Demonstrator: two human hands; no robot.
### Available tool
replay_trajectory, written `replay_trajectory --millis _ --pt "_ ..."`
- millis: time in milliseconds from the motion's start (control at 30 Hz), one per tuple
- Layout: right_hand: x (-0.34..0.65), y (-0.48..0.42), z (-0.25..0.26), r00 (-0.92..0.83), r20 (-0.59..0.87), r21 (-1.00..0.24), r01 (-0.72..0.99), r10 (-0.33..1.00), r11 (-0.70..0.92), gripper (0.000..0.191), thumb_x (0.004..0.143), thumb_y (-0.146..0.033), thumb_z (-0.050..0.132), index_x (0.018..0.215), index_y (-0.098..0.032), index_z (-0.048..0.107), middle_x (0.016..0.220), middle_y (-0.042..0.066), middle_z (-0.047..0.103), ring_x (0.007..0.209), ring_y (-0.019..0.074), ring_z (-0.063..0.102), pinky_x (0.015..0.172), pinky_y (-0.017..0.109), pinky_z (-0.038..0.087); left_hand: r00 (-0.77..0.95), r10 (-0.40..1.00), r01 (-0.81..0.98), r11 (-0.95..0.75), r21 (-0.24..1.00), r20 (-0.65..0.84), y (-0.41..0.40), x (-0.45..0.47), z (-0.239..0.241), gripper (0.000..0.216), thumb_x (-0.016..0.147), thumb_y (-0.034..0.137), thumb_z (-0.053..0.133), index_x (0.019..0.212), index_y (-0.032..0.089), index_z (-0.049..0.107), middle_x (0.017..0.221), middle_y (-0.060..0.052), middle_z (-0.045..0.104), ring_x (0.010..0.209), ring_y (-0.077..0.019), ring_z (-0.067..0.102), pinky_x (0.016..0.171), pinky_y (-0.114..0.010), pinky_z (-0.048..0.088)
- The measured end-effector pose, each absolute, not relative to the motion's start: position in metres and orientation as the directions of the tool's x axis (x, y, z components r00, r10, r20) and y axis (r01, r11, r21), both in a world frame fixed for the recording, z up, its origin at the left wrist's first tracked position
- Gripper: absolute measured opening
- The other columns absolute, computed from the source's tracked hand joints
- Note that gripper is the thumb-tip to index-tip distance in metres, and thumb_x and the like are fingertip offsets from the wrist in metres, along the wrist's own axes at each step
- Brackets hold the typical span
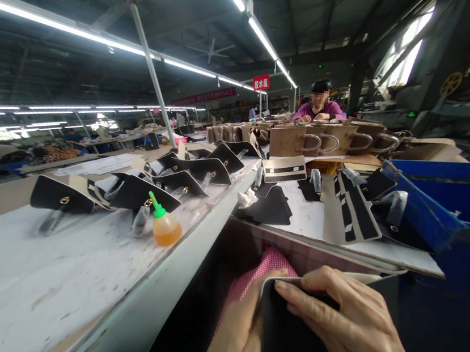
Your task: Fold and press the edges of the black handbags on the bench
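Observation:
Low in front of me is a black leather-like panel [295, 349] with a pale edge along its top. My left hand [237, 330] grips its left side, the thumb near the upper corner. My right hand [354, 322] is closed over the top edge, its fingertips pressed on the black face near that corner. The panel's lower part is out of view. Behind it shows pink checked cloth [261, 270]. Left of my hands, on the long table, stands a squeeze bottle [166, 227] with a green nozzle and amber liquid.
Several black flaps with gold clasps [64, 199] lie on the white-covered table [13, 269]. More panels [351, 207] rest on a board ahead. A blue bin [443, 190] stands at the right. Brown bags with wrapped handles [291, 140] line the back, where a co-worker [333, 108] sits.

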State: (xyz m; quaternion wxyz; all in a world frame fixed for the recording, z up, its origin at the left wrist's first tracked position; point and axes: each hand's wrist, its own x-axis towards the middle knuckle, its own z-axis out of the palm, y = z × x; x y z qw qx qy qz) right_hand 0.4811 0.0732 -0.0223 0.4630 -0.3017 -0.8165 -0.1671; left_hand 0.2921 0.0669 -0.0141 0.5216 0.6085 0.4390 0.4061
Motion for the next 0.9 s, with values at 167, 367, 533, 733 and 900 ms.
replay_trajectory --millis 167,367,533,733,900 --pt "0.478 0.07 -0.021 -0.396 0.831 -0.034 0.664 0.391 0.747 0.032 0.094 -0.009 0.055 0.122 -0.024 0.062 0.083 0.0 0.061 0.066 0.0099 0.057 0.057 0.021 0.043 0.383 0.916 0.061 -0.152 0.986 0.118 0.068 0.286 -0.019 0.074 0.082 0.078 0.036 0.128 0.027 0.063 0.12 -0.009 0.068 0.118 -0.0301 0.059 0.092 -0.036 0.053" --pt "0.476 0.07 -0.028 -0.432 0.805 -0.026 0.659 0.407 0.752 0.035 0.096 -0.01 0.052 0.127 -0.024 0.061 0.089 0.002 0.061 0.072 0.0109 0.058 0.061 0.022 0.044 0.277 0.949 0.186 -0.209 0.96 0.153 0.059 0.29 -0.027 0.044 0.092 0.057 0.049 0.125 0.031 0.06 0.119 -0.004 0.066 0.12 -0.0218 0.055 0.103 -0.028 0.042" --pt "0.476 0.072 -0.033 -0.469 0.775 -0.02 0.652 0.424 0.758 0.042 0.095 -0.005 0.051 0.133 -0.023 0.057 0.094 0.003 0.06 0.077 0.0119 0.056 0.064 0.024 0.044 0.3 0.938 0.212 -0.244 0.946 0.174 0.06 0.29 -0.022 0.028 0.097 0.038 0.043 0.117 0.029 0.061 0.115 -0.001 0.066 0.113 -0.0167 0.059 0.097 -0.024 0.042" --pt "0.478 0.073 -0.038 -0.499 0.744 -0.001 0.664 0.444 0.747 0.041 0.096 -0.008 0.052 0.134 -0.024 0.055 0.092 0.003 0.059 0.074 0.0117 0.054 0.063 0.024 0.042 0.342 0.918 0.244 -0.295 0.924 0.203 0.063 0.284 -0.022 0.03 0.097 0.043 0.043 0.116 0.028 0.061 0.111 -0.002 0.068 0.098 -0.0182 0.061 0.09 -0.027 0.045" --pt "0.473 0.072 -0.033 -0.495 0.735 -0.028 0.661 0.464 0.75 0.04 0.097 -0.009 0.05 0.134 -0.025 0.053 0.088 0.002 0.059 0.07 0.0118 0.053 0.058 0.024 0.041 0.281 0.937 0.334 -0.299 0.894 0.209 0.067 0.286 -0.032 0.031 0.097 0.044 0.041 0.114 0.03 0.063 0.102 -0.001 0.069 0.091 -0.0183 0.062 0.086 -0.028 0.046"
